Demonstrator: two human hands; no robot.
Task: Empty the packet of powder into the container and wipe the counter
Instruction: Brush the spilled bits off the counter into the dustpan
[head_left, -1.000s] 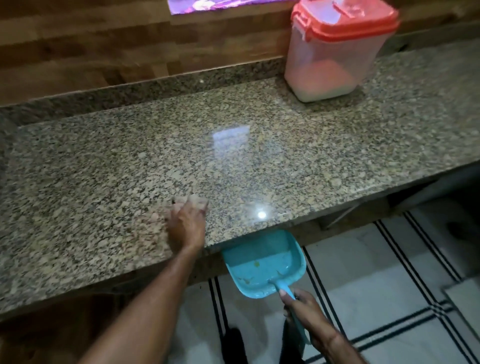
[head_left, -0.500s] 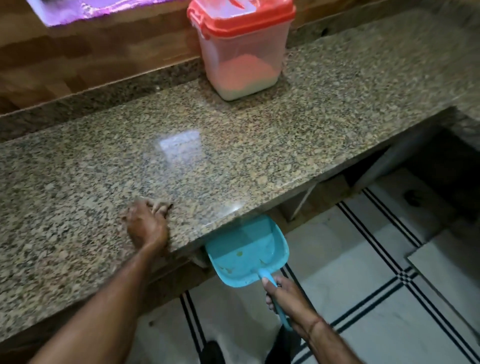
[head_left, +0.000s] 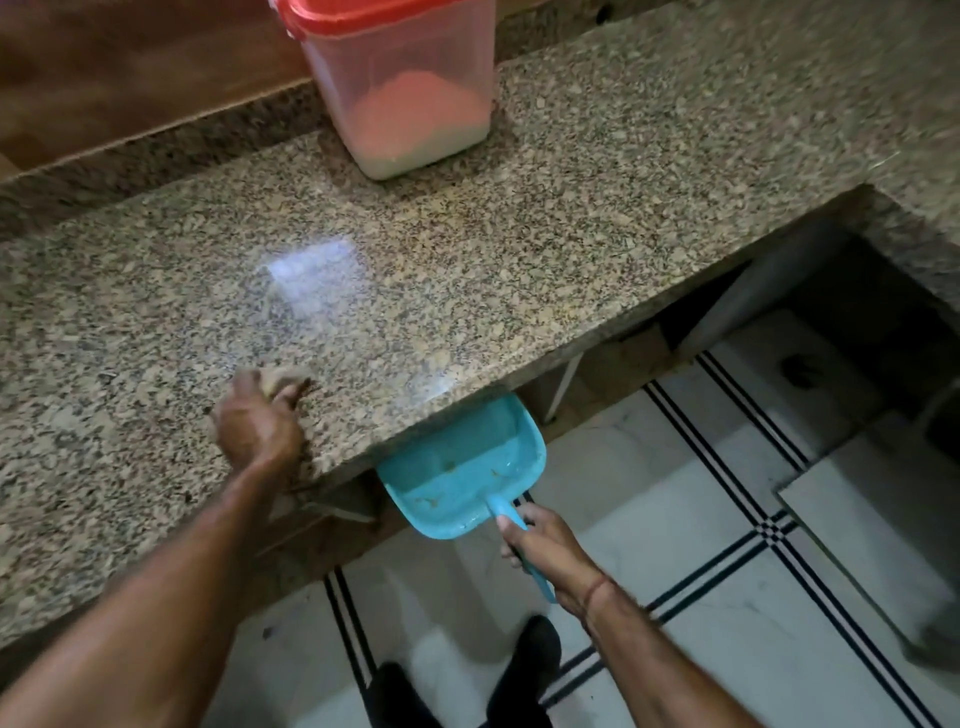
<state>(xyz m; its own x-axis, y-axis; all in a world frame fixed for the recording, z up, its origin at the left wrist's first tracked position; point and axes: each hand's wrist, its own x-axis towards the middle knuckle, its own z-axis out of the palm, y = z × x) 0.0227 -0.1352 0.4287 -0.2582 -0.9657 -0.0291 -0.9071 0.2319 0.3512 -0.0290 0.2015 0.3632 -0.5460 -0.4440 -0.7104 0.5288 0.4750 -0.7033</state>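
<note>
Counter (head_left: 571, 260): left hand (head_left: 257, 423) still grips the cloth (head_left: 283, 378), right hand (head_left: 545, 551) still holds dustpan (head_left: 462, 467) under edge.

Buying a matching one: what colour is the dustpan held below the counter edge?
Turquoise blue, all over the plastic dustpan; head view shows it best.

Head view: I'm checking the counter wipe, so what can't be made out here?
All in the head view:
Container: lid top cut off by the upper frame edge.
Pale wad gripped by the left hand: blurred and mostly covered by the fingers; what it is cannot be told.
Dustpan: front lip hidden under the counter edge; handle largely covered by the right hand.
</note>
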